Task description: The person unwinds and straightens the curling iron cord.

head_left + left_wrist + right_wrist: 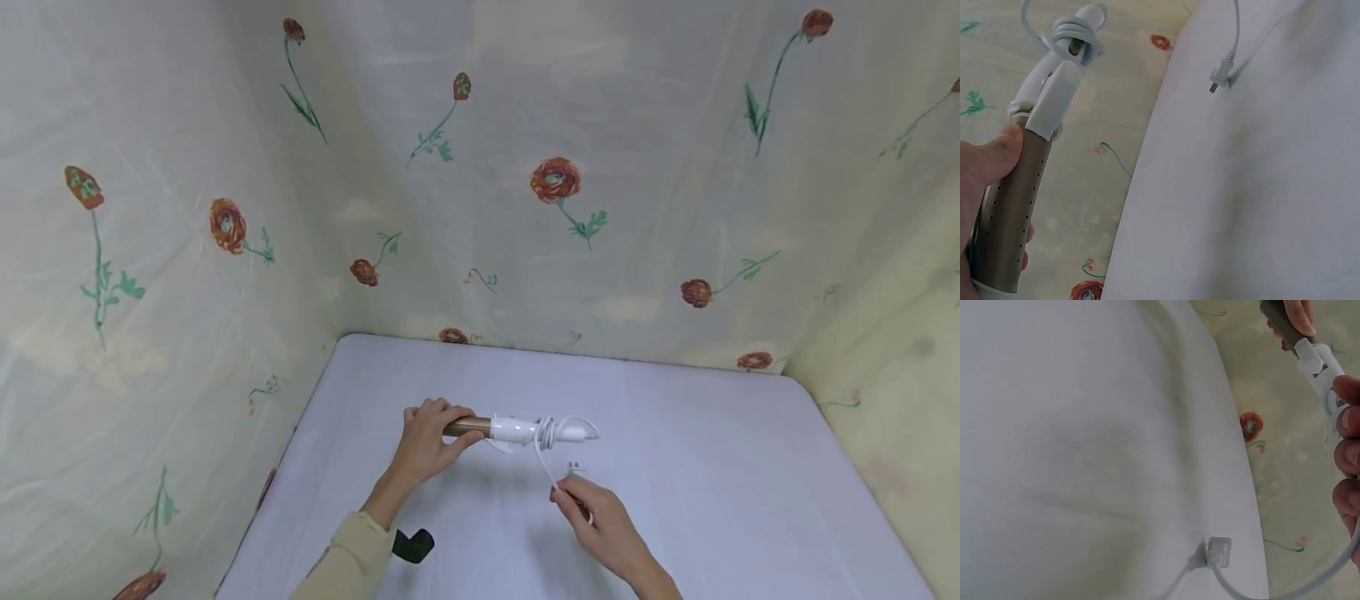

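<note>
A curling iron (513,429) with a white handle and a bronze barrel is held level above the table. My left hand (433,437) grips the barrel, which shows rows of small holes in the left wrist view (1013,200). White cord (1077,32) is looped several times around the handle. Below and right of the handle, my right hand (600,521) pinches the cord, a length of it stretched up to the loops. The two-pin plug (1222,72) hangs on the cord's loose end, close to the table surface; the right wrist view also has this plug (1219,551).
A white-covered table (712,483) lies beneath both hands. Flower-printed curtains (637,100) enclose its back and sides. A small black object (414,546) shows beside the left sleeve (348,550).
</note>
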{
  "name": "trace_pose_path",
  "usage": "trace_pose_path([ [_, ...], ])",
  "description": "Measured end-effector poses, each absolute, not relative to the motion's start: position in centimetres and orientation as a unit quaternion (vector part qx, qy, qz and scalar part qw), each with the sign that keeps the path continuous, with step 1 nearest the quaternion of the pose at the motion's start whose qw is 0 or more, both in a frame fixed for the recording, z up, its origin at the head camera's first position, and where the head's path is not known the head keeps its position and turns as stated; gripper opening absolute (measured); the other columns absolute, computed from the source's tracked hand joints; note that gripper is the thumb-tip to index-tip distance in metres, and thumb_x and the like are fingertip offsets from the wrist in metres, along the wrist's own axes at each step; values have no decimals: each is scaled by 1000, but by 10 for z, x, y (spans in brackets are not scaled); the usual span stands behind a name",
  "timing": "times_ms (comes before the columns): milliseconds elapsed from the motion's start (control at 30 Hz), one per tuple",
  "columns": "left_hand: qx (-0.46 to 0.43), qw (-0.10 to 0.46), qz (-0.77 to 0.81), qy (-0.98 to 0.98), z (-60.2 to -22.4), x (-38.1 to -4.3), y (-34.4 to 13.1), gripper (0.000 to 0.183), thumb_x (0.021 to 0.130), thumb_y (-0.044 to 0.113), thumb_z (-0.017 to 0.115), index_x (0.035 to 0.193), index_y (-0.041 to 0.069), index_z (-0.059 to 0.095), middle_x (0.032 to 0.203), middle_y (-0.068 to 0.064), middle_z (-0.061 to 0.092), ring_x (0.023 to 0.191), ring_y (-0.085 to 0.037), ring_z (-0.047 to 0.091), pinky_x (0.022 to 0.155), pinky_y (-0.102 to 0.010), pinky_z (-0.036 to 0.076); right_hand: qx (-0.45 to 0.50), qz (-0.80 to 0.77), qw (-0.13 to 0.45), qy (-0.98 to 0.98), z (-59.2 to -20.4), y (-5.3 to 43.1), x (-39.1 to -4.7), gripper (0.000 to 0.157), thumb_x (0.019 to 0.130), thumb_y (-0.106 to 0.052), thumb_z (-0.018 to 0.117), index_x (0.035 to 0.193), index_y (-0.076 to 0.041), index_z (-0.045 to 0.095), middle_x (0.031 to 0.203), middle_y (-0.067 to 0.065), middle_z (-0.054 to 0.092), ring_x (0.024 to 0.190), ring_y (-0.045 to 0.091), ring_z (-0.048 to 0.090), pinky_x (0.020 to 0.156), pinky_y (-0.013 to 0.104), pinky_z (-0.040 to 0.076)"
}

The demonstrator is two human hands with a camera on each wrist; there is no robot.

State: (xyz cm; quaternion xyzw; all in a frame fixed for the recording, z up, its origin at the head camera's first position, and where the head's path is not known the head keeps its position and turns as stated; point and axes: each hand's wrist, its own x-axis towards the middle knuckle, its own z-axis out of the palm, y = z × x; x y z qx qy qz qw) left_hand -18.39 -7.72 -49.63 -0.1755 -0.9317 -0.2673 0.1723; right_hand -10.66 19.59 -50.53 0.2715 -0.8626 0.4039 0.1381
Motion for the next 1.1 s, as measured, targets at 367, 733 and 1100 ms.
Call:
trace_pose_path([
  [367,-155,167,-264,-937,-499,-181,-82,39,79,57,66,104,27,70,82,6,59,76,-10,47,71,-32,24,294,386,179,-856,-488,194,-106,19,88,-3,64,87,-22,63,68,-16,49,57,-9,36,50,10,33],
  [733,-162,159,-268,-936,-503,-179,-80,41,79,58,65,105,27,70,83,6,59,76,-11,47,71,-31,23,305,385,213,-845,-471,199,-114,23,84,3,65,90,-19,66,72,-15,52,57,-8,35,51,8,31],
  [1100,-180,167,-265,-933,-502,-179,-76,38,79,58,64,103,28,71,84,7,59,77,-10,47,73,-32,24,310,361,240,-846,-448,211,-131,22,80,3,69,91,-16,68,70,-12,50,56,-7,33,49,8,28],
])
